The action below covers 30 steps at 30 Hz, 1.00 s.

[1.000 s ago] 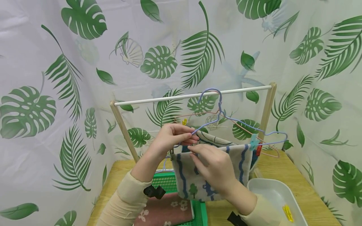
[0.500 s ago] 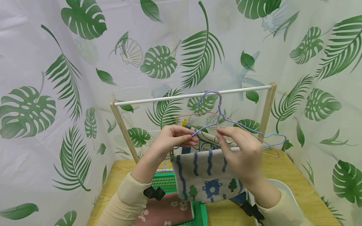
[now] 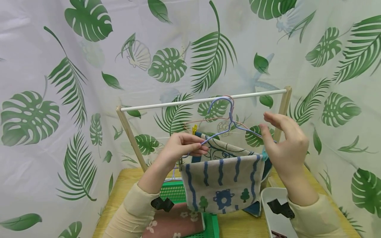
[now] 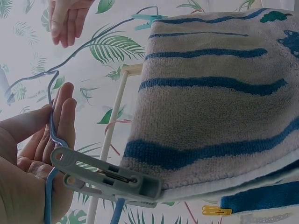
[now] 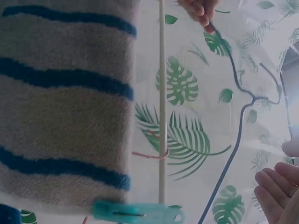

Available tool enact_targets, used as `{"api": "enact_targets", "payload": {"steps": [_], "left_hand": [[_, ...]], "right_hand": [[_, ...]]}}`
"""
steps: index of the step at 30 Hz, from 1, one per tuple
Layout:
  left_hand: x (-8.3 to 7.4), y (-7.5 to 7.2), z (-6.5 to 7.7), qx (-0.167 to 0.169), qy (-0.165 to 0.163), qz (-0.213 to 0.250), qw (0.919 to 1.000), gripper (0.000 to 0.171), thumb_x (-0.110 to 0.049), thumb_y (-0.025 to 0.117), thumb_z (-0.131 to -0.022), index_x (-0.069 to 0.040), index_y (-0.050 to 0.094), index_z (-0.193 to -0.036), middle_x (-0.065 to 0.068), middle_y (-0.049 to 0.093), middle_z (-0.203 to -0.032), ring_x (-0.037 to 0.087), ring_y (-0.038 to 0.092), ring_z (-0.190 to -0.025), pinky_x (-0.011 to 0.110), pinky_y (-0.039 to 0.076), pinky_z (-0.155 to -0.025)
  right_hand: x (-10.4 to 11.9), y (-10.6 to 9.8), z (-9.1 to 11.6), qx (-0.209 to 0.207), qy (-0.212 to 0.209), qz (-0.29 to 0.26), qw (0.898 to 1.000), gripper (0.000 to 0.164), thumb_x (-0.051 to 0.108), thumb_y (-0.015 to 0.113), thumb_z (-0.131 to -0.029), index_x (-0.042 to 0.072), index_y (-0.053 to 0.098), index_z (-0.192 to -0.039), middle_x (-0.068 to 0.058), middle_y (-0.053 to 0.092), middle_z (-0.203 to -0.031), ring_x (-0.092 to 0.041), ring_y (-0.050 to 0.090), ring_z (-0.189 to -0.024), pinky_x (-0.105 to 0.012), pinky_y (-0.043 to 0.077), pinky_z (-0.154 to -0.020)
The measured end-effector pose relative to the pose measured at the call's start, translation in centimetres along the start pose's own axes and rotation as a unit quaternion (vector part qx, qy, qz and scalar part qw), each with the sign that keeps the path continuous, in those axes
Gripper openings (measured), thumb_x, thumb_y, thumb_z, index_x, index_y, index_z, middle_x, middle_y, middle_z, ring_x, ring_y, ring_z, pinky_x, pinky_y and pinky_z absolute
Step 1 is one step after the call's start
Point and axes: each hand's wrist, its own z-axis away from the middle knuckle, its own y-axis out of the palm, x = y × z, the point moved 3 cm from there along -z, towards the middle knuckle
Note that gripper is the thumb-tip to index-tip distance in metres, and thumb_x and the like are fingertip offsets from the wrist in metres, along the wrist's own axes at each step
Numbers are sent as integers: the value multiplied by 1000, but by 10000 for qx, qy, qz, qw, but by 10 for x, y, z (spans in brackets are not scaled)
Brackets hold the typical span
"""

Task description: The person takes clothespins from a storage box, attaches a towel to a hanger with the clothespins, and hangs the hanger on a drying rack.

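Observation:
My left hand point(image 3: 186, 144) pinches the left arm of a blue-purple clothes hanger point(image 3: 218, 133) between thumb and fingers. A pale towel point(image 3: 223, 178) with blue wavy stripes, a bear and trees hangs from it. A grey clothespin point(image 4: 107, 172) grips the towel's left corner, and a teal clothespin point(image 5: 135, 212) its right corner. My right hand point(image 3: 287, 145) is raised by the hanger's right arm, fingers spread and holding nothing; in the head view it hides that end of the hanger.
A white rail point(image 3: 166, 104) on wooden posts carries a pink hanger point(image 3: 205, 120) with another towel, held by a yellow clothespin point(image 3: 194, 129). Below stand a green basket point(image 3: 212, 228) with a pink towel point(image 3: 175, 219) and a white tray point(image 3: 269, 198).
My right hand has moved right and up from the towel's top edge to the hanger's right side. The left hand keeps its pinch, and the hanger has dipped slightly.

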Motion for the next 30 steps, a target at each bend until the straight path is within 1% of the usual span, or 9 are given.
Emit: {"api": "enact_targets", "payload": {"steps": [4, 6, 9, 12, 15, 16, 19, 23, 30], "left_hand": [[0, -1, 0, -21, -12, -38, 10000, 25, -1, 65, -104, 12, 71, -125, 15, 83, -102, 9, 81, -85, 39, 67, -90], [0, -1, 0, -17, -24, -44, 10000, 25, -1, 65, -104, 11, 72, -125, 16, 83, -103, 9, 81, -86, 40, 67, -91], [0, -1, 0, -10, -50, -32, 10000, 25, -1, 65, -104, 11, 72, -125, 15, 83, -102, 9, 81, -86, 39, 67, -90], [0, -1, 1, 0, -38, -27, 10000, 26, -1, 64, -104, 12, 71, -126, 14, 83, -102, 9, 80, -86, 42, 66, -91], [-2, -2, 1, -22, -24, -40, 10000, 26, -1, 64, -104, 13, 70, -126, 13, 83, -101, 9, 80, -85, 44, 66, -92], [-2, -2, 1, -29, -23, -43, 10000, 26, -1, 64, -104, 13, 70, -126, 12, 83, -100, 9, 80, -85, 43, 66, -92], [-2, -2, 0, -61, -30, -29, 10000, 25, 0, 65, -104, 13, 71, -124, 11, 83, -98, 9, 80, -84, 39, 67, -89], [-1, -3, -2, -112, -18, -22, 9999, 24, 0, 65, -104, 12, 72, -123, 8, 83, -96, 9, 80, -84, 35, 67, -87], [0, -4, -5, -202, -51, -108, 9997, 24, -1, 65, -104, 10, 73, -123, 8, 83, -96, 9, 80, -83, 40, 67, -88]], "right_hand": [[-12, 0, 2, 143, 141, 129, 9997, 29, -3, 80, -89, -1, 78, -118, -21, 79, -111, 20, 57, -110, -2, 45, -99], [-17, 0, 5, 262, 216, 202, 9992, 29, -2, 80, -91, -1, 78, -120, -21, 79, -112, 15, 60, -109, -2, 43, -99], [-24, 1, 8, 509, 311, 373, 9975, 28, 0, 78, -94, -3, 76, -122, -21, 79, -115, -9, 71, -107, 0, 40, -99], [-29, 2, 12, 765, 415, 520, 9948, 28, 1, 76, -95, -4, 75, -123, -22, 78, -116, -35, 73, -105, 2, 37, -99], [-34, 4, 15, 1117, 538, 606, 9904, 26, 5, 74, -98, -4, 75, -122, -22, 78, -117, -42, 73, -105, 6, 34, -95], [-36, 5, 17, 1232, 574, 609, 9888, 25, 7, 73, -99, -4, 75, -122, -22, 78, -116, -40, 73, -104, 7, 34, -93], [-42, 6, 22, 1507, 669, 574, 9846, 22, 12, 70, -102, -1, 77, -119, -21, 79, -113, -7, 73, -98, 7, 36, -83], [-47, 6, 27, 1669, 732, 414, 9824, 16, 10, 70, -102, 1, 81, -109, -20, 80, -103, 30, 47, -93, 6, 38, -79], [-51, 4, 30, 1704, 854, -103, 9816, 11, 0, 71, -99, -4, 81, -96, -19, 80, -89, 28, 57, -83, 4, 47, -76]]}}
